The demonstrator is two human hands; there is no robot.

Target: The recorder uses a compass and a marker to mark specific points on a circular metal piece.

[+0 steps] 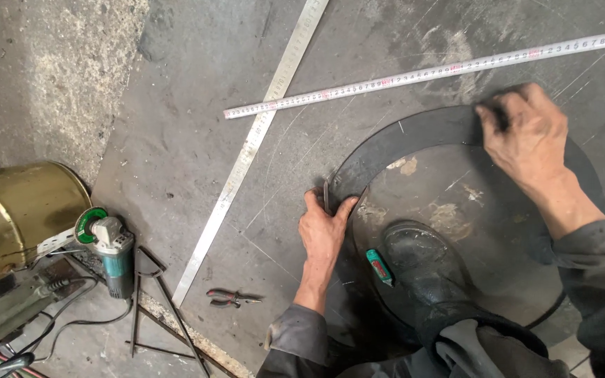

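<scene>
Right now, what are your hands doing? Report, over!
Left hand fingers pinch a thin scriber against the dark metal ring. Right hand presses the ring's far edge. Boot pins it; green marker beside it.

Gold round tin (26, 210) far left

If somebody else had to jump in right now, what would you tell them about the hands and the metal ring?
Left hand: holds a thin scribing tool upright against the outer left edge of the dark metal ring.
Right hand: presses flat on the ring's top right part.
A shoe stands inside the ring, which lies flat on the steel sheet.
A tape measure and a long steel ruler lie across the sheet above and left.
Done: the ring is placed and pinned down.
Left: any traced line beyond the tool's spot; none is clearly visible.
</scene>
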